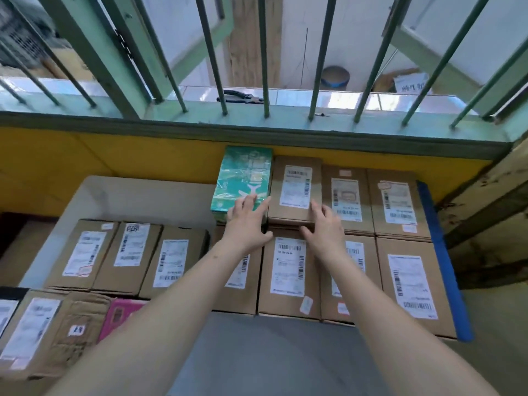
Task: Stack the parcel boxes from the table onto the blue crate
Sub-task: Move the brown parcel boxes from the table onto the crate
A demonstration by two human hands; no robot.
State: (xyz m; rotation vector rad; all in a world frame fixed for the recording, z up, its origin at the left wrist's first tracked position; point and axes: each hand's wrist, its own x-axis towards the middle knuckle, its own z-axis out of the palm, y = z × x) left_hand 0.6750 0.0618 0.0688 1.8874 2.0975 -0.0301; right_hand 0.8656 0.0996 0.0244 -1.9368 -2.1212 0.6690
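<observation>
Single head-worn view, close above both forearms, facing forward and down toward boxes [288, 270] below a barred window [265, 55].

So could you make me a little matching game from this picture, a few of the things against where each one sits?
Things:
1. green parcel
2. pink parcel
3. pliers
4. blue crate

Places:
A. on the window sill behind the bars
B. under the brown boxes at right
C. far row, under the left hand
D. near left, among the table's boxes

Pairs: 1-C, 2-D, 3-A, 4-B
</observation>
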